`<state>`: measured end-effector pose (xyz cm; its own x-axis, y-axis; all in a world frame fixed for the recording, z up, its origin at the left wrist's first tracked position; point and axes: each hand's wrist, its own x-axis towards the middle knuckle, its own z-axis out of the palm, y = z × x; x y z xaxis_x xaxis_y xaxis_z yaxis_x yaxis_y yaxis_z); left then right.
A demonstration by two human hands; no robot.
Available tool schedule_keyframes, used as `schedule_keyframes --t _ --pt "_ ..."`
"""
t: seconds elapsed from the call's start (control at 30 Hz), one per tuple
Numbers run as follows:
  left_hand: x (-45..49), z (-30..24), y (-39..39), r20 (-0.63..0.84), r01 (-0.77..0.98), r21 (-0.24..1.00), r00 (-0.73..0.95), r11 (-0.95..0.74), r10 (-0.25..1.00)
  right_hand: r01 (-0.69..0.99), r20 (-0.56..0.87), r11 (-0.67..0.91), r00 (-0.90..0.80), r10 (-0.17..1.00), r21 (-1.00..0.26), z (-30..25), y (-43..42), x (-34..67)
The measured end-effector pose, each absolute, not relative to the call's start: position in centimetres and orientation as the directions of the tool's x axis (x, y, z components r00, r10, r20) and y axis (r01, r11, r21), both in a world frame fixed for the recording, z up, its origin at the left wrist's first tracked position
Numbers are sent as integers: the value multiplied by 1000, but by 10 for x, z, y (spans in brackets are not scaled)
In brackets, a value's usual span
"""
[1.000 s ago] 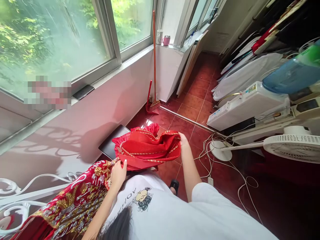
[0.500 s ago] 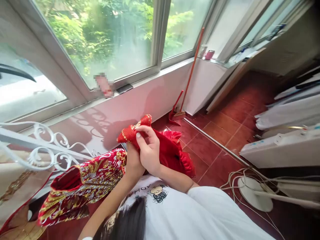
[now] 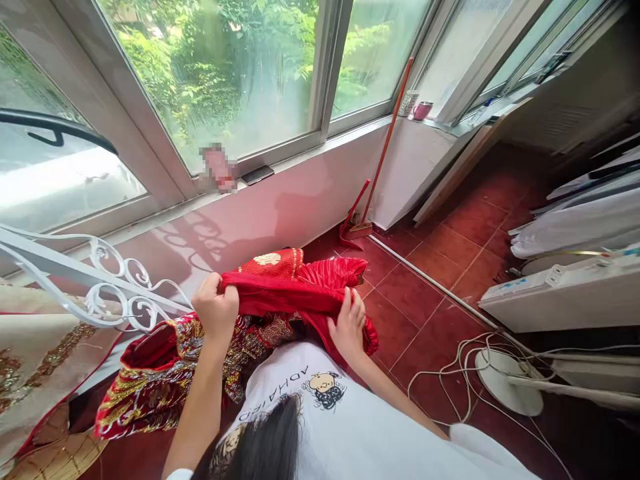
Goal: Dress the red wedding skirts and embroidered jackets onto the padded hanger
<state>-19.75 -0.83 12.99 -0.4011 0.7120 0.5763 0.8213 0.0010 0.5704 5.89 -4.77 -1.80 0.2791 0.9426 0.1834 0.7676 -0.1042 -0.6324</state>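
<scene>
A red garment (image 3: pixel 285 297) with gold trim and a gold emblem stretches between my two hands, in front of my white shirt. My left hand (image 3: pixel 217 307) is closed round its left end, fingers wrapped over the folded edge. At the other end my right hand (image 3: pixel 350 323) has its fingers bent over the cloth and its thumb apart on the near side. A gathered, shiny red part (image 3: pixel 333 272) of the garment lies beyond the right hand. Below and left of my left hand hangs a red garment with dense gold and silver embroidery (image 3: pixel 150 393), partly hidden by my forearm.
A white scrolled metal rack (image 3: pixel 107 297) stands at the left beside pale embroidered cloth (image 3: pixel 45 353). A phone (image 3: pixel 257 175) lies on the windowsill. A broom (image 3: pixel 387 147) and red dustpan (image 3: pixel 350 233) lean at the wall. Cables (image 3: pixel 457 373) lie on the tiled floor at right.
My hands were together at the garment's gold-trimmed corner. Now they are apart, left hand to the left and right hand to the right, with the red cloth spread between them.
</scene>
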Motion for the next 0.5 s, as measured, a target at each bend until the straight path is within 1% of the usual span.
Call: schedule_keyframes --t 0.03,0.07,0.1,0.17,0.2,0.23,0.27,0.33,0.37,0.43,0.5 --pt "-204 128 -10 598 862 506 -381 36 705 790 75 -237 335 939 -566 -34 -56 73" --pt "-210 126 -12 614 895 442 -355 66 705 788 3 -321 379 925 -525 -47 -63 85" --pt "-215 123 -15 619 918 387 -328 86 713 745 -63 -415 451 890 -523 -55 -70 96" --pt "-223 119 -21 578 941 325 -280 99 767 554 -216 -593 598 772 -585 -59 -77 115" --pt "-227 117 -23 514 938 331 -271 103 814 430 -303 -664 648 699 -612 -56 -77 123" --pt "-231 114 -25 409 918 375 -287 127 866 313 -387 -713 669 634 -627 -50 -74 131" --pt "-236 112 -26 275 880 442 -316 172 908 224 -456 -740 665 592 -635 -43 -69 139" --pt "-245 106 -25 10 770 569 -358 289 934 132 -524 -737 621 583 -662 -22 -56 153" --pt "-249 102 -25 -82 710 618 -369 338 926 96 -538 -718 595 597 -690 -8 -49 160" --pt "-255 97 -26 -169 604 697 -385 386 908 37 -537 -655 538 650 -755 22 -37 170" --pt "-258 95 -33 -210 494 767 -411 410 887 9 -477 -545 471 742 -839 54 -26 176"
